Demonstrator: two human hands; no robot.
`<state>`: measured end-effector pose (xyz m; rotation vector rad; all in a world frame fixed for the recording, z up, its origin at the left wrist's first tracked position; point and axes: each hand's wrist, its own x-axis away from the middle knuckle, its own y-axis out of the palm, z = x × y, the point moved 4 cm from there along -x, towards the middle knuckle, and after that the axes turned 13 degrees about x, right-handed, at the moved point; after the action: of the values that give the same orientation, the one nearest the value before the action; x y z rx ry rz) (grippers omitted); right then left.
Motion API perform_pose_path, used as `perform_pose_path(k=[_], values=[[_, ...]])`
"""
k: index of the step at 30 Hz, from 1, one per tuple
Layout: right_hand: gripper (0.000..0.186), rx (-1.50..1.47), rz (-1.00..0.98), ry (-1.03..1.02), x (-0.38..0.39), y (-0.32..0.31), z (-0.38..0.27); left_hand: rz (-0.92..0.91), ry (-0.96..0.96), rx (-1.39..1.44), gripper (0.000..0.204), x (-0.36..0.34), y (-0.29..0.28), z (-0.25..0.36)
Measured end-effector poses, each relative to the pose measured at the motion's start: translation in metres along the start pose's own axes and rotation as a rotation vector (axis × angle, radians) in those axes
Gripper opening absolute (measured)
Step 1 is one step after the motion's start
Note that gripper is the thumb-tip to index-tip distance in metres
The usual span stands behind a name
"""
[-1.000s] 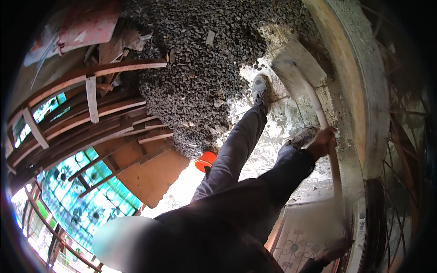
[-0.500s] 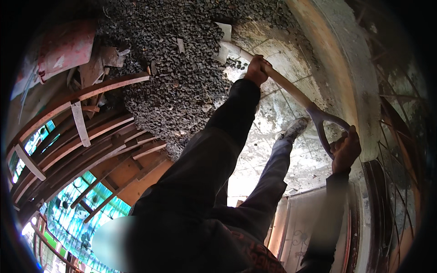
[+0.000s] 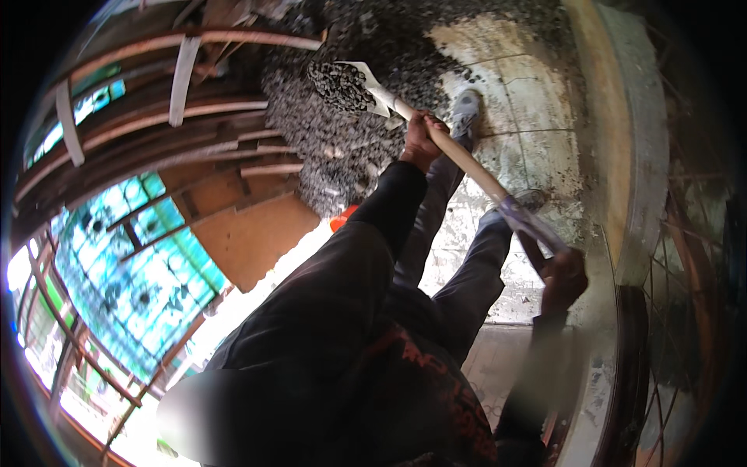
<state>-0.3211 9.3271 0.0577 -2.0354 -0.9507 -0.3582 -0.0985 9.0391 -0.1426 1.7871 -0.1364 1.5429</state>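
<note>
My left hand (image 3: 422, 138) clasps the pale wooden-shafted shovel (image 3: 476, 174), my right hand (image 3: 565, 279) its grey forked handle (image 3: 533, 222); I'd keep the heaped dark gravel (image 3: 339, 84) level.

Strong daylight lower L, blown to white beside the teal panel (image 3: 136, 261); glare on the floor (image 3: 537, 148) mid-frame too. Dark clothing (image 3: 311, 319) sunk in shadow, R side v. dim, R hand (image 3: 564, 280) murky & soft. Blurry patches lower L & R; fisheye bowing beams (image 3: 257, 36) upper L, rim black.
</note>
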Motion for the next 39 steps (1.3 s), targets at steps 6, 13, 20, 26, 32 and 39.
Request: perform_pose_path(k=[6,13,20,26,32,39], values=[[0.026,0.254,-0.022,-0.698,0.079,0.056,-0.06,0.013,0.077,0.057,0.024,0.058,-0.038,0.091],[0.014,0.223,0.294,-0.154,0.119,-0.005,0.058,0.035,0.133,-0.145,0.015,0.052,-0.005,-0.027],[0.021,0.221,0.354,0.592,0.141,-0.065,0.107,-0.138,-0.189,-0.774,0.026,-0.011,-0.077,-0.227],[0.03,-1.107,0.374,0.701,0.209,-0.111,0.164,0.2,-0.613,-0.596,0.012,-0.008,-0.12,-0.349],[0.037,-0.118,0.349,0.863,0.053,-0.022,0.103,-0.13,-0.24,-0.808,0.017,-0.172,-0.085,-0.245],[0.039,-0.903,0.566,0.98,-0.084,0.092,0.037,-1.193,0.509,-1.824,0.024,-0.236,0.075,-0.152]])
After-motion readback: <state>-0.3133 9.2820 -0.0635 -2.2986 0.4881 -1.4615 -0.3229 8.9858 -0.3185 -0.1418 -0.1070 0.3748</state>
